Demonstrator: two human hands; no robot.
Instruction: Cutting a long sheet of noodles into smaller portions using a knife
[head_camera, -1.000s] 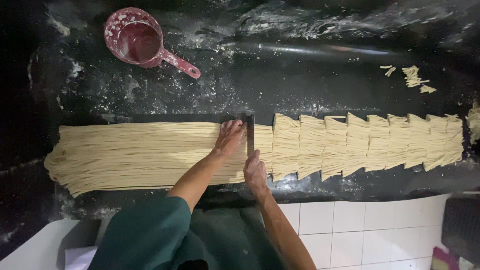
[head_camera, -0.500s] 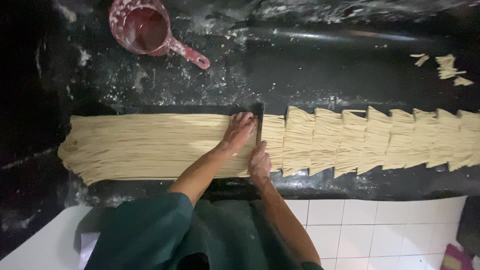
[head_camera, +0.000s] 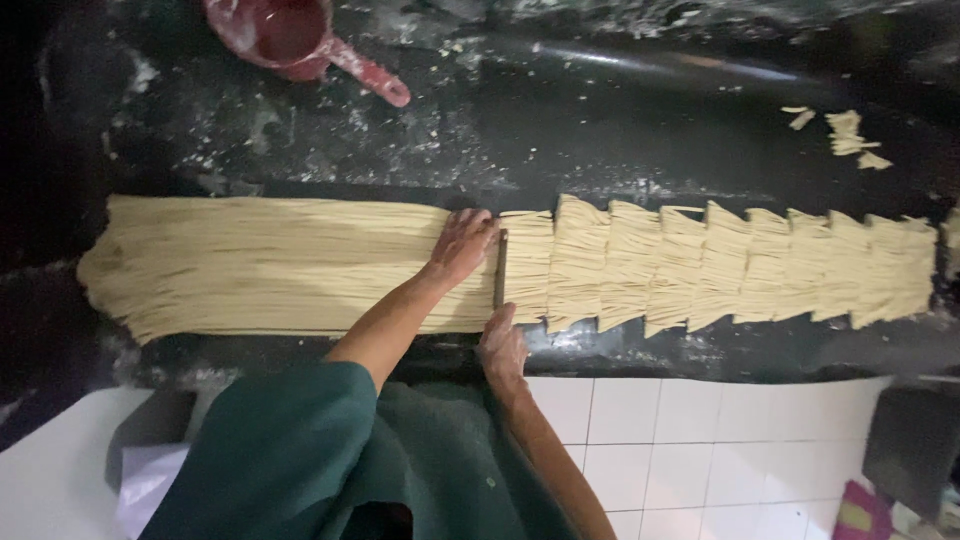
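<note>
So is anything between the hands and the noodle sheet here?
Nothing visible. The left hand lies flat on the uncut noodle sheet, and the right hand grips the near end of the cutter blade resting across it.

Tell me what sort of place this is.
Likely a noodle-making kitchen or small workshop: a long sheet of noodle strands on a floured dark counter, cut noodle portions in a row, and a red scoop.
</note>
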